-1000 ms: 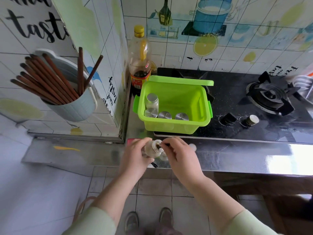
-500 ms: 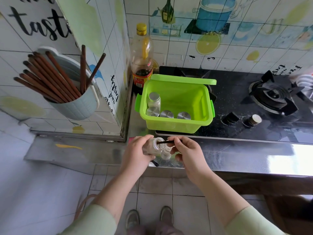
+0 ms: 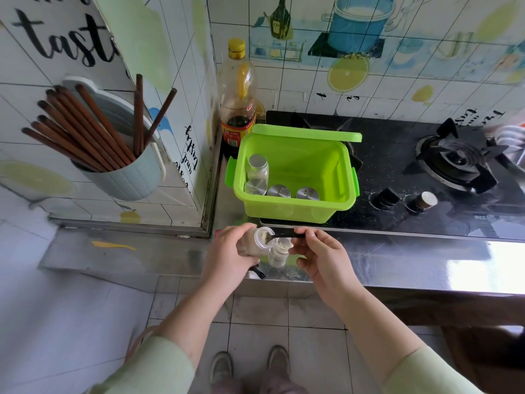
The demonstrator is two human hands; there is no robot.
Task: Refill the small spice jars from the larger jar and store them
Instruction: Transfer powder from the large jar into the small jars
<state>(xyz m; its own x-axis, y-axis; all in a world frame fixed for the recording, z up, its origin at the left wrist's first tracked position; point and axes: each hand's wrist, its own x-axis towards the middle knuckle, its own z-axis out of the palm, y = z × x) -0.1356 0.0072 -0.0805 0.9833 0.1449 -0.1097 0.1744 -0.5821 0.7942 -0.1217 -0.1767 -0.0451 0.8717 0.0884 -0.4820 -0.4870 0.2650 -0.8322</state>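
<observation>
Head view, lower centre: your left hand (image 3: 227,251) grasps the larger jar (image 3: 255,243), tilted with its mouth toward the right. Your right hand (image 3: 321,254) pinches a dark spoon (image 3: 285,236), its bowl at the jar mouth and loaded with pale powder. An uncapped small jar (image 3: 279,253) sits between your hands, partly filled. Mid-frame: the green box (image 3: 312,166), lid raised, holds four capped jars (image 3: 279,191). Judgement: those four look stored; this one needs filling, capping and storing.
</observation>
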